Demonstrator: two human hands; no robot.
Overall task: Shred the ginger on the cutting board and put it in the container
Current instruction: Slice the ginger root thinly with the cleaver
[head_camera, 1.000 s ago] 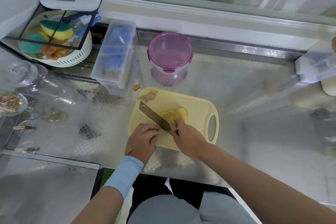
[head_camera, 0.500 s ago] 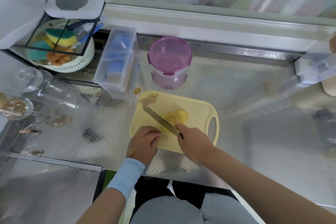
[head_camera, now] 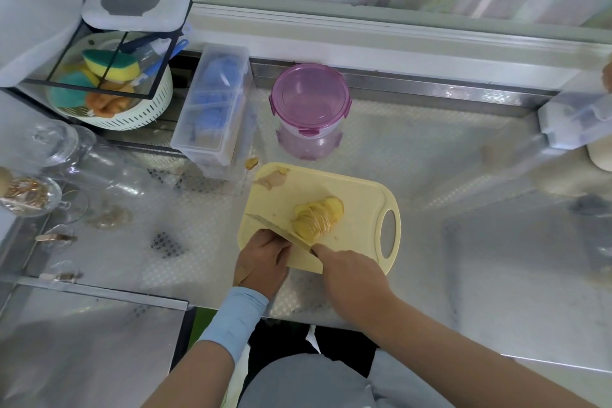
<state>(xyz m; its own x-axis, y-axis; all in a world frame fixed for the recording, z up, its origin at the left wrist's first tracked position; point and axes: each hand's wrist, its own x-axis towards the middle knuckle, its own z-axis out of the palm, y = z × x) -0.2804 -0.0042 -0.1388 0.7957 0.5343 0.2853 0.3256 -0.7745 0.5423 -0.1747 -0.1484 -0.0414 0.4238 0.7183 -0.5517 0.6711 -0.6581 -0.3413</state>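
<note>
A fanned stack of yellow ginger slices [head_camera: 318, 217] lies in the middle of the pale yellow cutting board [head_camera: 361, 195]. My right hand [head_camera: 351, 272] grips the handle of a knife [head_camera: 281, 232], whose blade runs leftward along the near end of the ginger. My left hand [head_camera: 261, 262] rests on the board's near left corner, fingers curled, knuckles against the near side of the blade. Whether anything lies under those fingers is hidden. A round container with a pink clip-on lid [head_camera: 311, 99] stands shut behind the board.
A ginger scrap [head_camera: 271, 179] lies on the board's far left corner, and a small bit [head_camera: 251, 162] lies off it. A clear compartment box [head_camera: 215, 109] and a basket of sponges [head_camera: 112, 93] stand at the back left, with glass jars [head_camera: 59, 156] further left. Another clear box [head_camera: 576, 119] sits far right.
The knife blade has come down from a raised, flat-showing tilt to the near end of the ginger. My right hand has drawn slightly nearer. My left hand stays curled in place.
</note>
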